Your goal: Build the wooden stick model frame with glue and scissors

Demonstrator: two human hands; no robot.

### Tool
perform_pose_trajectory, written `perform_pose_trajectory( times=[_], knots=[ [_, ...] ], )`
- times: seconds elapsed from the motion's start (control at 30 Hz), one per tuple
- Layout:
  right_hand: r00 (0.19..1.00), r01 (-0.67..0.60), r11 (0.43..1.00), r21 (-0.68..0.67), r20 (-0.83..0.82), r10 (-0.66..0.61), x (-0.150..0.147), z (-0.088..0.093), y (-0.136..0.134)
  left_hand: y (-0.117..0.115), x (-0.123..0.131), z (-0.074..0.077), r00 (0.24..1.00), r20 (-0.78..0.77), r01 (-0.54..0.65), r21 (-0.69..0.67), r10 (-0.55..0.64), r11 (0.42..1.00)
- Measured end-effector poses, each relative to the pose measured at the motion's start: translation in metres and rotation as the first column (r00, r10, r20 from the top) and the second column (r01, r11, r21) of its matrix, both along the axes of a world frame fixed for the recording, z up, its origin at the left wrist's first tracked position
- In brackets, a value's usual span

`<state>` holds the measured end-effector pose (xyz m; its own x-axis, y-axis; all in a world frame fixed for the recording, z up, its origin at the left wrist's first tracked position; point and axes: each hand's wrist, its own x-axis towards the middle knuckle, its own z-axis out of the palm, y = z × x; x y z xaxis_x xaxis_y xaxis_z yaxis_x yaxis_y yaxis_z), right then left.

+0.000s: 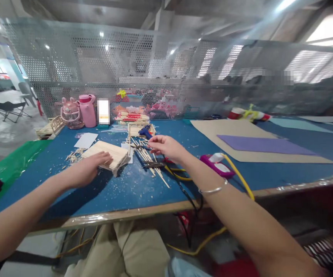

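Note:
My left hand [90,169] is on a small model of pale wooden sticks [107,150]. Its fingers lie over the top near the left edge, while the thumb is hidden. To the right, my right hand [165,148] hovers over loose thin sticks [162,177], with thumb and fingertips pinched together. Whatever is between those fingertips is too small to tell. Just left of them lies a dark pliers-like tool [139,146]; a second such tool [154,164] lies nearer to me. Behind the fingers rests a blue glue gun [145,132] by a stick frame [133,130].
Pink bottles [88,111] and bundled sticks [132,117] stand along the perforated metal screen [111,57]. A purple device [217,166] with a yellow cable [238,176] sits right of my right forearm. Farther right, a purple sheet [264,145] lies over beige board [212,130].

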<state>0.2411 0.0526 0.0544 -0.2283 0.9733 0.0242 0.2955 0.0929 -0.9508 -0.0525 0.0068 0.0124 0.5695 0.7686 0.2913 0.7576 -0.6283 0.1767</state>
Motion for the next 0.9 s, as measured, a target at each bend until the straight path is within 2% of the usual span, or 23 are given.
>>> perform_pose_trajectory(
  times=[0.07, 0.1, 0.17, 0.23, 0.3, 0.33, 0.37, 0.4, 0.43, 0.47, 0.5, 0.57, 0.6, 0.63, 0.67, 0.7, 0.73, 0.77, 0.8, 0.83, 0.87, 0.9],
  knots=[
    [0.989, -0.049, 0.992, 0.116, 0.142, 0.032, 0.005, -0.002, -0.009, -0.002, -0.011, 0.02, 0.977, 0.162, -0.144, 0.03, 0.137, 0.989],
    [0.977, -0.073, 0.982, 0.173, 0.21, 0.036, 0.006, -0.003, -0.013, -0.004, -0.016, 0.029, 0.935, 0.263, -0.261, 0.05, 0.239, 0.964],
    [0.952, -0.112, 0.961, 0.252, 0.304, 0.032, 0.006, -0.005, -0.021, -0.01, -0.025, 0.044, 0.796, 0.434, -0.462, -0.018, 0.423, 0.887],
    [0.933, -0.139, 0.944, 0.298, 0.359, 0.024, -0.002, -0.007, -0.031, -0.019, -0.026, 0.05, 0.698, 0.452, -0.584, -0.09, 0.556, 0.806],
    [0.919, -0.177, 0.907, 0.382, 0.394, 0.013, -0.02, -0.011, -0.049, -0.029, -0.016, 0.045, 0.698, 0.369, -0.628, -0.096, 0.613, 0.772],
    [0.918, -0.195, 0.861, 0.47, 0.396, -0.008, -0.032, -0.015, -0.061, -0.035, -0.007, 0.038, 0.774, 0.269, -0.565, -0.115, 0.574, 0.817],
    [0.929, -0.216, 0.787, 0.578, 0.369, -0.017, -0.046, -0.019, -0.073, -0.042, 0.005, 0.029, 0.843, 0.202, -0.481, -0.134, 0.499, 0.867],
    [0.935, -0.269, 0.69, 0.672, 0.355, 0.018, -0.061, -0.025, -0.086, -0.049, 0.018, 0.02, 0.907, 0.161, -0.367, -0.157, 0.39, 0.917],
    [0.918, -0.368, 0.568, 0.736, 0.385, 0.097, -0.074, -0.031, -0.098, -0.056, 0.031, 0.01, 0.948, 0.151, -0.251, -0.175, 0.278, 0.952],
    [0.873, -0.485, 0.425, 0.765, 0.45, 0.187, -0.085, -0.037, -0.107, -0.064, 0.043, 0.002, 0.967, 0.168, -0.161, -0.177, 0.191, 0.971],
    [0.865, -0.501, 0.339, 0.796, 0.459, 0.202, -0.094, -0.042, -0.111, -0.073, 0.054, -0.004, 0.971, 0.203, -0.095, -0.165, 0.128, 0.982],
    [0.873, -0.471, 0.211, 0.856, 0.42, 0.246, -0.099, -0.046, -0.106, -0.091, 0.069, -0.007, 0.963, 0.261, -0.027, -0.148, 0.065, 0.989],
    [0.885, -0.438, 0.187, 0.879, 0.385, 0.262, -0.097, -0.046, -0.096, -0.098, 0.073, -0.004, 0.96, 0.273, -0.014, -0.151, 0.055, 0.988],
    [0.925, -0.366, 0.28, 0.887, 0.314, 0.215, -0.092, -0.043, -0.082, -0.104, 0.075, 0.003, 0.957, 0.288, 0.017, -0.147, 0.026, 0.989],
    [0.965, -0.263, 0.436, 0.86, 0.238, 0.113, -0.085, -0.038, -0.067, -0.107, 0.074, 0.011, 0.95, 0.311, 0.052, -0.129, -0.009, 0.99],
    [0.989, -0.104, 0.596, 0.796, 0.147, -0.024, -0.078, -0.033, -0.05, -0.106, 0.07, 0.021, 0.942, 0.335, 0.047, -0.104, -0.01, 0.993],
    [0.985, 0.057, 0.719, 0.692, 0.077, -0.152, -0.072, -0.028, -0.035, -0.1, 0.064, 0.031, 0.92, 0.388, 0.081, -0.03, -0.063, 0.996],
    [0.97, 0.144, 0.804, 0.577, 0.077, -0.229, -0.066, -0.024, -0.023, -0.09, 0.055, 0.04, 0.879, 0.474, 0.021, 0.062, -0.048, 0.998],
    [0.96, 0.165, 0.869, 0.467, 0.124, -0.249, -0.062, -0.021, -0.015, -0.074, 0.044, 0.046, 0.811, 0.584, -0.128, 0.154, 0.014, 0.98],
    [0.964, 0.138, 0.935, 0.327, 0.173, -0.203, -0.059, -0.021, -0.01, -0.056, 0.031, 0.05, 0.742, 0.662, -0.297, 0.189, 0.102, 0.936],
    [0.968, 0.101, 0.976, 0.192, 0.209, -0.141, -0.059, -0.022, -0.009, -0.035, 0.019, 0.051, 0.677, 0.703, -0.458, 0.17, 0.218, 0.873],
    [0.971, 0.051, 0.995, 0.081, 0.229, -0.069, -0.06, -0.024, -0.01, -0.014, 0.008, 0.049, 0.642, 0.675, -0.57, 0.105, 0.362, 0.815]
  ],
)
